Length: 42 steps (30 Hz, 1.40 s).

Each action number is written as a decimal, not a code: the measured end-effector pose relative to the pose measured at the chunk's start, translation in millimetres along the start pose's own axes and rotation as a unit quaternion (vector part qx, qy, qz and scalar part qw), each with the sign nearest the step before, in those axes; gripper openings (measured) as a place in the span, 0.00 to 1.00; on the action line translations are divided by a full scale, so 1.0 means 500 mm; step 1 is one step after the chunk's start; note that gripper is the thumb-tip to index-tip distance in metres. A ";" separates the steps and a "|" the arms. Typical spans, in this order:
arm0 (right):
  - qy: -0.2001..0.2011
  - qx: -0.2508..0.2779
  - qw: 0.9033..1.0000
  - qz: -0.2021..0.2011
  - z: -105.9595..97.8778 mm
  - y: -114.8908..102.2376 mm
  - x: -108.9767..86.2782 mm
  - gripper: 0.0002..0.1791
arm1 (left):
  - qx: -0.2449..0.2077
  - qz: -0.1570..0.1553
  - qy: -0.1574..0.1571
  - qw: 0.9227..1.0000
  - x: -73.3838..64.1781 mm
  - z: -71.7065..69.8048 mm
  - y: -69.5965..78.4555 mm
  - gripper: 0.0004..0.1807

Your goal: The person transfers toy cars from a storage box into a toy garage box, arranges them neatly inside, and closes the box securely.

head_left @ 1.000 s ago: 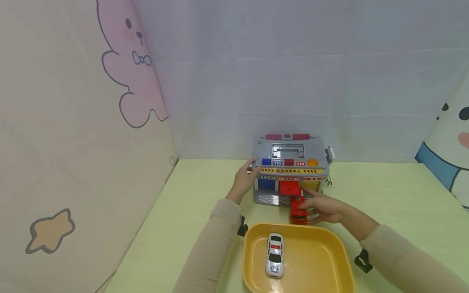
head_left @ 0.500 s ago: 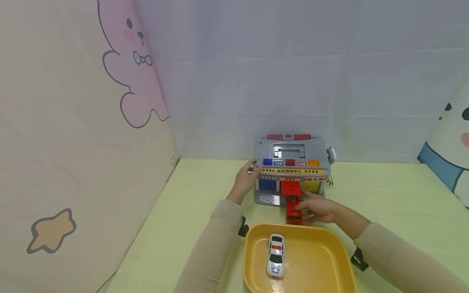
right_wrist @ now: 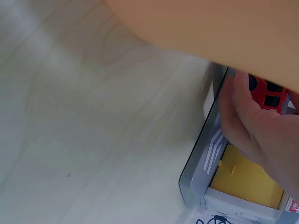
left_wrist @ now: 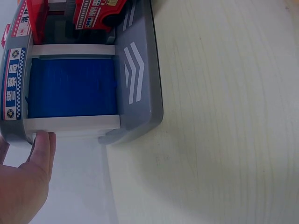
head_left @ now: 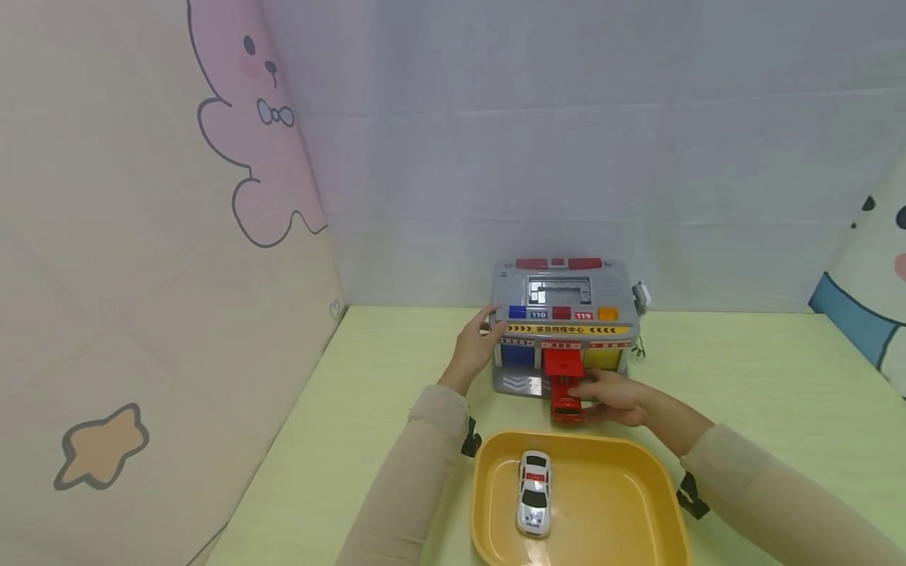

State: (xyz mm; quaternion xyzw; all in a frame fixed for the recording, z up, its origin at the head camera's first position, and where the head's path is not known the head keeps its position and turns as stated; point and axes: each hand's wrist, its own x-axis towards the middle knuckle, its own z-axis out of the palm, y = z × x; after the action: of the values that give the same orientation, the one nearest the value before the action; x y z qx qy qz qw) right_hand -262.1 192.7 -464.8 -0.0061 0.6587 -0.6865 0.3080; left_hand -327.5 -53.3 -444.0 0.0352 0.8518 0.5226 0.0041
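Observation:
A grey toy rescue station stands at the back of the table, its red middle door raised. My right hand pinches a red toy fire truck, whose far end is under the raised door. In the left wrist view, the fire truck shows a black wheel and stickers, partly inside the middle bay. My left hand rests on the station's left front corner; its straight fingers touch the side beside the blue door. The yellow door is down.
In front of the station stands a yellow tray with a white toy police car lying in its left part. A light cloth wall hangs behind the table, another on the left. A small grey part sticks out at the station's right.
My right hand has moved the fire truck left and away from me, from the right of the middle bay into its doorway. The left hand stays at the station's corner.

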 end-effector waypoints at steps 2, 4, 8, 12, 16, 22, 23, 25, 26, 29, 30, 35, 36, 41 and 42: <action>0.000 0.004 1.000 0.000 -0.002 0.001 0.001 0.38 | 0.005 0.005 0.001 1.000 0.000 -0.001 0.000 0.26; 0.008 0.006 1.000 0.001 -0.003 0.001 0.002 0.38 | 0.007 0.008 0.002 1.000 0.001 -0.001 -0.001 0.26; 0.019 -0.004 1.000 0.005 -0.004 -0.001 0.001 0.38 | 0.009 0.009 0.002 1.000 0.002 0.000 -0.001 0.27; 0.017 0.017 1.000 0.003 -0.002 -0.002 0.002 0.35 | 0.010 0.009 0.001 1.000 0.002 0.001 0.000 0.27; 0.014 0.033 0.999 0.001 -0.001 -0.003 0.003 0.33 | 0.009 0.010 0.001 1.000 0.002 0.001 0.001 0.27; 0.019 0.028 0.999 0.004 -0.004 0.002 0.006 0.35 | 0.006 0.012 -0.001 1.000 0.001 0.001 0.000 0.27; 0.021 0.031 0.999 0.001 -0.004 0.003 0.006 0.35 | 0.005 0.011 -0.001 1.000 0.000 0.000 0.000 0.27; 0.025 0.043 0.999 -0.008 -0.004 0.007 0.007 0.35 | 0.005 0.011 -0.001 1.000 0.000 0.001 0.000 0.27; 0.026 0.047 0.998 -0.014 -0.005 0.010 0.008 0.35 | 0.004 0.010 -0.001 1.000 -0.001 0.001 0.000 0.27; 0.032 0.062 0.997 -0.027 -0.004 0.015 0.006 0.34 | 0.004 0.010 -0.002 1.000 -0.003 0.001 0.001 0.27; 0.033 0.067 0.997 -0.030 -0.003 0.016 0.005 0.34 | 0.004 0.010 -0.002 1.000 -0.003 0.001 0.001 0.27; 0.036 0.084 0.995 -0.041 0.000 0.017 0.000 0.30 | 0.004 0.011 -0.001 1.000 -0.003 0.001 0.000 0.27; 0.037 0.084 0.995 -0.044 -0.001 0.018 -0.001 0.29 | 0.004 0.011 0.000 1.000 -0.002 0.001 0.000 0.27; 0.041 0.082 0.993 -0.068 -0.003 0.026 0.000 0.18 | 0.007 0.008 0.000 1.000 -0.001 0.001 -0.001 0.27; 0.044 0.080 0.993 -0.073 -0.003 0.027 0.000 0.17 | 0.007 0.009 0.000 1.000 -0.001 0.001 -0.002 0.27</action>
State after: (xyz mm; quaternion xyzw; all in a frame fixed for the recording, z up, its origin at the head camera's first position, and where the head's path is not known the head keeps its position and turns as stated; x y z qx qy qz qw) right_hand -257.2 194.9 -477.4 0.0005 0.6123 -0.7572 0.2274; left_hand -327.1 -53.2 -445.2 0.0430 0.8553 0.5163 -0.0008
